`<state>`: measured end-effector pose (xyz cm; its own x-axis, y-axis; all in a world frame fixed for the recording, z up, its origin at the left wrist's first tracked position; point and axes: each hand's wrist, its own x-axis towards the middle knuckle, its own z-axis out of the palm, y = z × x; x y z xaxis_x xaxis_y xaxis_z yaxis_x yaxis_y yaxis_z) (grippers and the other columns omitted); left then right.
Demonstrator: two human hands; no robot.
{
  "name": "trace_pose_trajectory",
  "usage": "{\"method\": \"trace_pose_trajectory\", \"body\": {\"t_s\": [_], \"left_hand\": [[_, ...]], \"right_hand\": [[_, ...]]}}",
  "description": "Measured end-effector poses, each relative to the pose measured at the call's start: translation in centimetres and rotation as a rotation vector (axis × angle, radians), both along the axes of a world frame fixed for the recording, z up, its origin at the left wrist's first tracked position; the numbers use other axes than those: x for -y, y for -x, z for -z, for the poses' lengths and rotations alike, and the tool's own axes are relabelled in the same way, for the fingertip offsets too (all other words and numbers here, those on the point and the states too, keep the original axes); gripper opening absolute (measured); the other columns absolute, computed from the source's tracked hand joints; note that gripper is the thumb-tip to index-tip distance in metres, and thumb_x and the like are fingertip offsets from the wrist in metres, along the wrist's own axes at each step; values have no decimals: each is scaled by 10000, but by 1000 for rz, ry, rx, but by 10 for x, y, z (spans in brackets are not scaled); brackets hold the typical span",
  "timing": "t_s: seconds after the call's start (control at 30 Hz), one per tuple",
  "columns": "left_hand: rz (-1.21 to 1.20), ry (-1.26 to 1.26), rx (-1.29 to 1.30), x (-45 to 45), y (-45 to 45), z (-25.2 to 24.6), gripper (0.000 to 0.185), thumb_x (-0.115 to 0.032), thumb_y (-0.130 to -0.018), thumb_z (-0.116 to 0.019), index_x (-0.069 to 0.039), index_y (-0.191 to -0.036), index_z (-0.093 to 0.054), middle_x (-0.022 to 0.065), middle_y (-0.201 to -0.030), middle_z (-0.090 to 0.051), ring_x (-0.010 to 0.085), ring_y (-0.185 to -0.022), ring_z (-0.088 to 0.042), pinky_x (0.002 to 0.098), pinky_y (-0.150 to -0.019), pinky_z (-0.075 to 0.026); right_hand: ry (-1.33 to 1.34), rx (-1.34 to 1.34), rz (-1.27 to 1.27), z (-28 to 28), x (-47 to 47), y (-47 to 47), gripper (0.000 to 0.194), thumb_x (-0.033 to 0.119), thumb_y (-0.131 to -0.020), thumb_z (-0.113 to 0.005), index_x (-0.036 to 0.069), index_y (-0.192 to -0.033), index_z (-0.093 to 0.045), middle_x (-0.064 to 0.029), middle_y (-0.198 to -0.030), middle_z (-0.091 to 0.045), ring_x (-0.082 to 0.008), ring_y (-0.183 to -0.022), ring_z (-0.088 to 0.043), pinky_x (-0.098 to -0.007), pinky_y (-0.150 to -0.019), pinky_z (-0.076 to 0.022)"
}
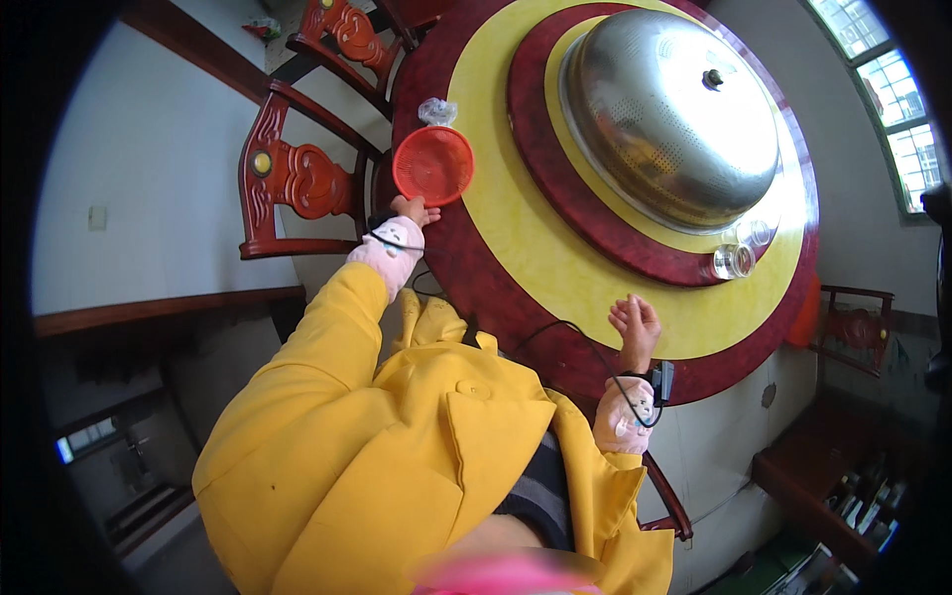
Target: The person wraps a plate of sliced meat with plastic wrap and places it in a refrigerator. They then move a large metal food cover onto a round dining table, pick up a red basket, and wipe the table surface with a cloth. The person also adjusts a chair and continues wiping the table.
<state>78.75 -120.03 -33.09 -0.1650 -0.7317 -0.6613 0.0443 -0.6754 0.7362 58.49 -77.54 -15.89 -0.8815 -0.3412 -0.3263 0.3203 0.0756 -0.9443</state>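
Note:
A round red plastic basket (433,165) rests on the dark red rim of the round table (506,297). My left hand (418,210) is at the basket's near edge with its fingers apart; whether they touch the rim is not clear. A crumpled clear plastic bag (437,112) lies against the basket's far side. Over the table's near right part, my right hand (636,326) is raised with loosely bent fingers and nothing visible in it. Beyond it a clear glass jar (734,261) lies or stands by the turntable's edge.
A large perforated metal dome cover (654,126) with a dark knob sits on the turntable (532,141). Carved wooden chairs (309,178) stand at the left. A black cable (587,338) runs from a device (664,381) on my right wrist across the table edge.

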Motion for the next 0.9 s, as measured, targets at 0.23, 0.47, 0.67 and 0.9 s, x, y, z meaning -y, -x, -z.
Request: {"method": "trace_pose_trajectory", "body": {"t_s": [0.23,0.47,0.67,0.9], "left_hand": [[963,30,-166,-79,21,-68,206,-41,-903,-556,43,-1074,-478,177,-864,-637,277,-635,-694,388,-530,-615],[1434,171,-208,-75,47,-90,236,-175,-991,-509,41,-984,-603,123,-791,-678,184,-547,-657,290,-492,-538],[618,1620,428,37,115,-72,511,-215,-734,-756,-42,-1186,-594,289,-1336,-470,423,-1279,-406,515,-1069,-333],[1091,1343,327,111,116,-58,198,-118,-828,-669,-12,-996,-666,202,-1038,-668,336,-961,-640,446,-801,-498]], "right_hand": [[-79,243,-139,1,54,-85,631,231,-978,-599,77,-1488,-261,-235,-1275,-539,-292,-1010,-663,-352,-759,-593],[-97,411,120,7,72,-142,422,79,-936,-540,14,-1335,-419,-158,-1188,-586,-255,-940,-673,-366,-686,-620],[31,336,393,5,63,-199,333,33,-907,-504,-44,-1231,-500,-135,-1085,-631,-238,-861,-689,-334,-606,-621],[37,312,697,-1,30,-260,376,19,-883,-520,-48,-1250,-473,-165,-1111,-626,-264,-846,-700,-343,-605,-633]]}}
